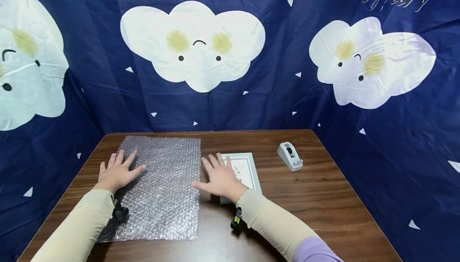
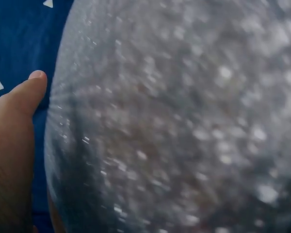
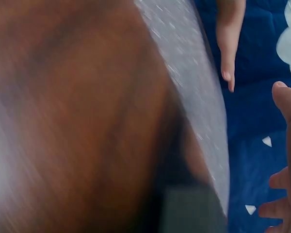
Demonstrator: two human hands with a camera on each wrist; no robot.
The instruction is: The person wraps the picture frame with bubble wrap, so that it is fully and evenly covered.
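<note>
A sheet of bubble wrap (image 1: 169, 190) lies flat on the left half of the table. Over its left edge my left hand (image 1: 116, 174) is spread with straight fingers; whether it touches the wrap I cannot tell. My right hand (image 1: 221, 178), fingers also spread, is between the wrap's right edge and a framed picture (image 1: 248, 170), hiding part of the frame. The picture has a pale border and a small plant drawing. Neither hand holds anything. The left wrist view is filled mostly by blurred bubble wrap (image 2: 160, 121), with part of the left hand (image 2: 14, 131) at the side.
A white tape dispenser (image 1: 290, 156) stands at the back right of the brown wooden table (image 1: 305, 206). Dark blue curtains (image 1: 280, 106) with white cloud prints rise behind the table and along both sides. Each wrist carries a small black camera.
</note>
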